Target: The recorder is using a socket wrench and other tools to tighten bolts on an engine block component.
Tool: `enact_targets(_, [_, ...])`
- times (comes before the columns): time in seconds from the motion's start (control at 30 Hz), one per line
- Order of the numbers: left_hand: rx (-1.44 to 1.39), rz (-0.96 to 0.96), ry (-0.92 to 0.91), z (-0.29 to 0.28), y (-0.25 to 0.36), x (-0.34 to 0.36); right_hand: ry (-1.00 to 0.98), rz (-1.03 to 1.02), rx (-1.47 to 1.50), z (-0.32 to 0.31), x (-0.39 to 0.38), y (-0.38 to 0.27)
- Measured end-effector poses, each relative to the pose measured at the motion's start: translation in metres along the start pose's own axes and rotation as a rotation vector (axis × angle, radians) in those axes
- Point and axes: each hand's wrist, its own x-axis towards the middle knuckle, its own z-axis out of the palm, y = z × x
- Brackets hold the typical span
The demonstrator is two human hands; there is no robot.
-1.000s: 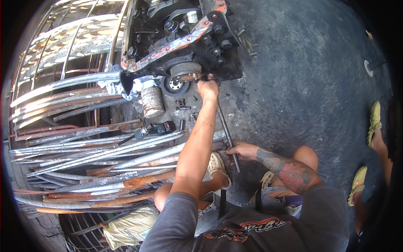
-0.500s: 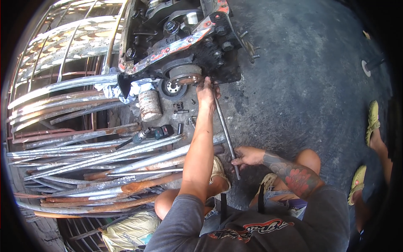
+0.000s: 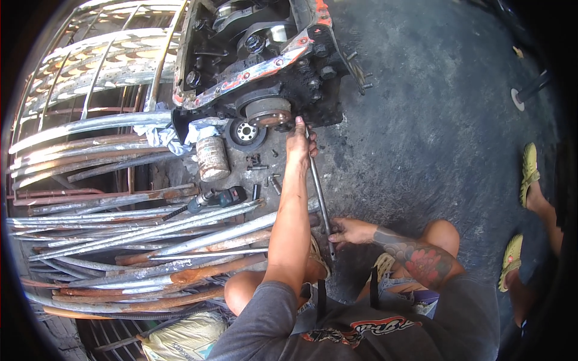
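Observation:
My left hand is closed around the upper end of a long steel bar, just below the round hub on the end of an engine block. The bar's top end is hidden by that hand and the dark block, so I cannot tell what it meets. Lower down, my right hand grips the bar near its bottom end with the fingertips. The bar slants slightly, its lower end between my feet.
On the floor left of my hands are a pulley wheel, a stained can, several bolts and a cordless power tool. Metal pipes pile up at left. Another person's feet in yellow clogs stand at right.
The bar's lower end has swung a little to the left, and my right hand has moved with it. My left hand stays at the upper end. The whole view has shifted slightly.

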Motion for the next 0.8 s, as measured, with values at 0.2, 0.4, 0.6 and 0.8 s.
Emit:
enact_targets(0.2, [-0.787, 0.077, -0.754, -0.038, -0.029, 0.034, 0.074, 0.198, -0.323, -0.031, 0.021, 0.012])
enact_targets(0.4, [-0.662, -0.001, -0.217, 0.009, -0.018, 0.005, 0.317, 0.282, -1.050, -0.094, 0.003, 0.014])
enact_targets(0.6, [0.358, 0.382, 0.397, -0.008, -0.009, 0.020, 1.027, 0.326, -1.176, -0.102, -0.021, -0.077])
enact_targets(0.8, [-0.164, 0.171, -0.032, 0.006, -0.012, 0.012, 0.867, 0.018, -1.025, -0.122, -0.148, -0.158])
